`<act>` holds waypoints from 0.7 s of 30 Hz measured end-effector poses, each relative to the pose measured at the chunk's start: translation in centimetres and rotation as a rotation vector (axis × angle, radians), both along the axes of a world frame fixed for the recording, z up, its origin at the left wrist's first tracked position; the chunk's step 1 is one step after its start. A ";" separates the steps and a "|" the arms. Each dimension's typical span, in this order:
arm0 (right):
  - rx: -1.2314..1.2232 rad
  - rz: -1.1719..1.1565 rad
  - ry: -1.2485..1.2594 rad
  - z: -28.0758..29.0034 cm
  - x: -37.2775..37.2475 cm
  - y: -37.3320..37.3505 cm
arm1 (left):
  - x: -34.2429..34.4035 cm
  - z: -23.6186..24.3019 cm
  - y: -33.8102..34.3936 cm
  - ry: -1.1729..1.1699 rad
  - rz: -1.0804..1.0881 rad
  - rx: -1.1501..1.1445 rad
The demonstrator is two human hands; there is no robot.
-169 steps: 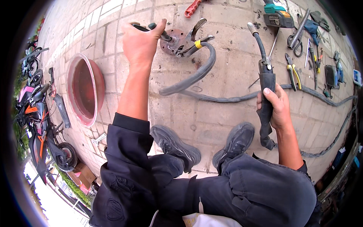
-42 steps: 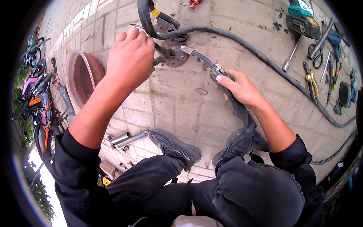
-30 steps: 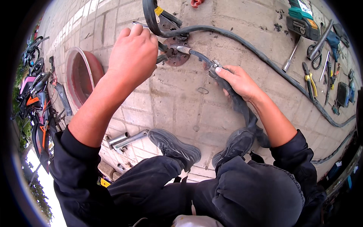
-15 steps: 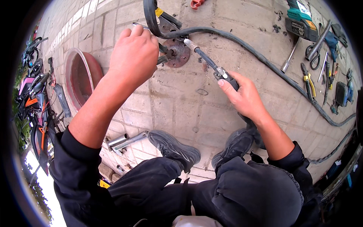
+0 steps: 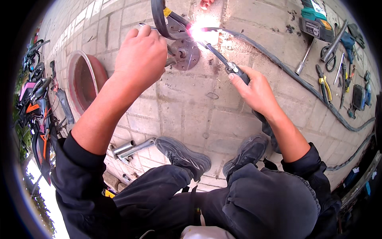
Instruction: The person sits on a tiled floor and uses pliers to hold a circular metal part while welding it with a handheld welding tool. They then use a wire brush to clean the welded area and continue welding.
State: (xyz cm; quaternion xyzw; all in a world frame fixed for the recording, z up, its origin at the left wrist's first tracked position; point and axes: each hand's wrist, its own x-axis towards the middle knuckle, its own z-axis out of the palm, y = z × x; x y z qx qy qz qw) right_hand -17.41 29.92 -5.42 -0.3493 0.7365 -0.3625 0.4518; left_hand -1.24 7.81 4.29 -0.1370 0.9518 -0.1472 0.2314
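My right hand (image 5: 258,89) is wrapped round the handle of a welding torch (image 5: 235,71), its neck slanting up and left. A bright white-pink arc (image 5: 204,32) burns at the torch's tip and hides the spot it touches. Just below and left of the glare lies a round metal flange plate (image 5: 187,55) with holes. My left hand (image 5: 142,53) is closed beside the plate; dark metal pieces stick out by its fingers, but what it grips is mostly hidden. Above it rises a bent black bar (image 5: 160,20) with a yellow mark.
A thick black cable (image 5: 274,59) curves across the paving to the right. Near it lie a cordless drill (image 5: 316,24), scissors (image 5: 329,59) and yellow-handled pliers (image 5: 324,83). A reddish wheel rim (image 5: 85,81) stands at left, with metal tubes (image 5: 133,148) by my shoe and motorbikes (image 5: 38,115) beyond.
A bright arc with sparks has appeared at the torch tip. My right hand has shifted slightly up and left with the torch; my left hand stays almost still.
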 end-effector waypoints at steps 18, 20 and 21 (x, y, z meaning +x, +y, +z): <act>0.010 0.002 -0.013 0.4 1.8 0.3 | 0.2 -0.2 0.0 0.112 -0.031 -0.024; 0.020 0.009 -0.022 0.6 1.7 0.2 | 0.1 -0.2 0.1 0.124 -0.024 -0.016; 0.012 0.009 -0.006 0.6 1.7 0.2 | 0.0 -0.2 0.1 0.129 -0.021 -0.013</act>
